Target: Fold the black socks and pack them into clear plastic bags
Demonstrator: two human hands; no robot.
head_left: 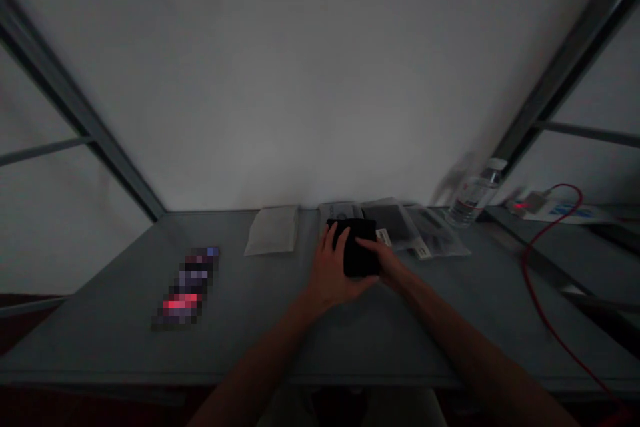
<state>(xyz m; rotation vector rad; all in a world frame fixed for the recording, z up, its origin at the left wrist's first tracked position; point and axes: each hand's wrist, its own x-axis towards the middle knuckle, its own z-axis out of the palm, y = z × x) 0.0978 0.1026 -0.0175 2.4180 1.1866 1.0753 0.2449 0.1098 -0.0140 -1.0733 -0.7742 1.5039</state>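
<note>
A small black folded object, like a piece of dark cloth or a pouch, lies on the grey table near its middle. My left hand rests on its left side with the fingers laid over the edge and the thumb under its near edge. My right hand holds its right side, fingers curled against the object. Both hands grip it at once. The scene is dim, so the object's details are hard to make out.
Clear plastic bags with dark contents lie just behind the hands, and a pale flat bag lies to the left. A water bottle stands at the back right. A red cable runs down the right side. A blurred-out item sits left.
</note>
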